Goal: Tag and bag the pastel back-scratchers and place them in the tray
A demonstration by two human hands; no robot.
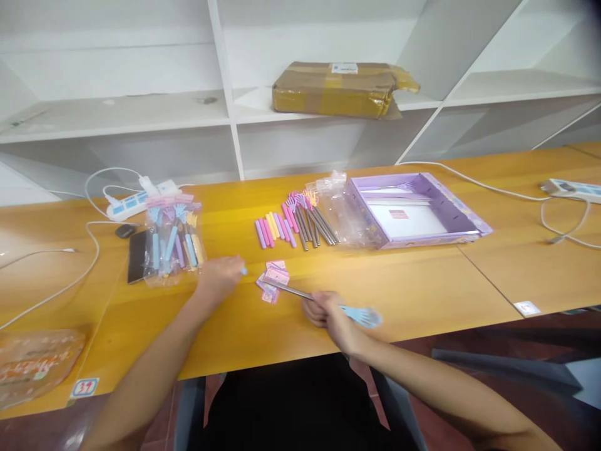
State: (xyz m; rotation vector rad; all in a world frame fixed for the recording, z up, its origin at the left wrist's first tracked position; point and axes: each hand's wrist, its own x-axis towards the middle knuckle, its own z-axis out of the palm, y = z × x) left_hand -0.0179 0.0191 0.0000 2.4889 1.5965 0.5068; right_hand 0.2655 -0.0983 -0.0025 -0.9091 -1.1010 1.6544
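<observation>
My right hand [328,311] is wrapped round the metal rod of a back scratcher [295,291]. Its light-blue hand-shaped head points right and the bare rod end points left, over small pink printed cards [275,275]. Closed fingers of my left hand [224,274] hide most of a light-blue grip sleeve [244,271]; only its end shows. Beyond the cards lie several pink, purple and yellow grip sleeves [275,228]. Beside them is a pile of back scratchers [314,225] with bare metal rods. A clear bag [173,241] at the left holds back scratchers with coloured grips.
A purple open box [422,238] stands at the back right beside crumpled clear plastic [347,219]. Behind the bag are a power strip [134,203] and white cables; a dark flat object [136,257] lies partly under it. A taped carton [328,91] rests on the shelf.
</observation>
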